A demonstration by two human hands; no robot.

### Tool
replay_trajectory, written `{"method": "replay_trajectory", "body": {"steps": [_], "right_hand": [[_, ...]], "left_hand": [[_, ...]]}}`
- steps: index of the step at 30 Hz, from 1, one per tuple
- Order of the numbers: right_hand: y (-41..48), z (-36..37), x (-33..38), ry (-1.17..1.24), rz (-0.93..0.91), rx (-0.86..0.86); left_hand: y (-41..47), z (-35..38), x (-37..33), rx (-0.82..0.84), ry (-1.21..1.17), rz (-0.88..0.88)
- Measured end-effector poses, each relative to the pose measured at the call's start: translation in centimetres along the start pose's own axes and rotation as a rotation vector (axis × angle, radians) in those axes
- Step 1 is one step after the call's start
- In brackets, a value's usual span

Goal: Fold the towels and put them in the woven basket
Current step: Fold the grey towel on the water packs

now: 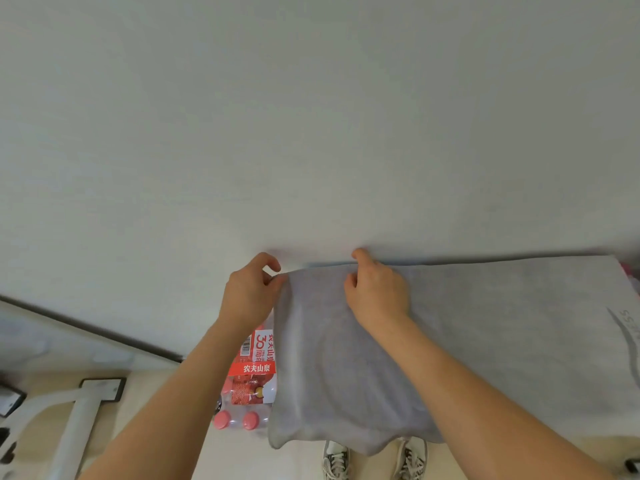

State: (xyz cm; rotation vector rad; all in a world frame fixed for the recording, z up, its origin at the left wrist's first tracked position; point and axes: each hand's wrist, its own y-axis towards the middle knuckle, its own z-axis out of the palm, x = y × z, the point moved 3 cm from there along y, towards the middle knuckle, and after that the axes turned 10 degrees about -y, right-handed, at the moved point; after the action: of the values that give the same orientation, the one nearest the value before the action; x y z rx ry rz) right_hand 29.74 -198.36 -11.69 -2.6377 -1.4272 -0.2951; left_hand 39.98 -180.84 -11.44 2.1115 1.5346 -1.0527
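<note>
Head view is showing a grey towel hanging in front of a white wall. The left hand is pinching its top left corner. The right hand is gripping its top edge. A pack of bottles is sitting on the floor.

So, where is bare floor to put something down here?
Bare floor shows between the white frame and the bottle pack, and below the pack, left of the shoes. It is crowded where the towel hangs above the pack's side and the shoes.
</note>
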Motion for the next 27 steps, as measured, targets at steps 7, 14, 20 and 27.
{"method": "replay_trajectory", "body": {"steps": [7,14,20,27], "right_hand": [[-6.1,-2.8,4.7,0.509,-0.085,0.381],[-5.8,-2.6,2.2,0.828,0.265,0.045],[-9.0,-5.3,-5.5,0.490,0.265,-0.027],[-14.6,-7.8,-15.8,0.271,0.421,0.064]], "left_hand": [[-1.5,-1.9,-5.2,0.350,-0.542,-0.108],[-2.3,-1.3,-9.2,0.521,-0.664,-0.021],[-2.2,0.7,-12.5,0.265,-0.760,0.127],[-3.9,7.0,-17.7,0.287,-0.767,0.239]]}}
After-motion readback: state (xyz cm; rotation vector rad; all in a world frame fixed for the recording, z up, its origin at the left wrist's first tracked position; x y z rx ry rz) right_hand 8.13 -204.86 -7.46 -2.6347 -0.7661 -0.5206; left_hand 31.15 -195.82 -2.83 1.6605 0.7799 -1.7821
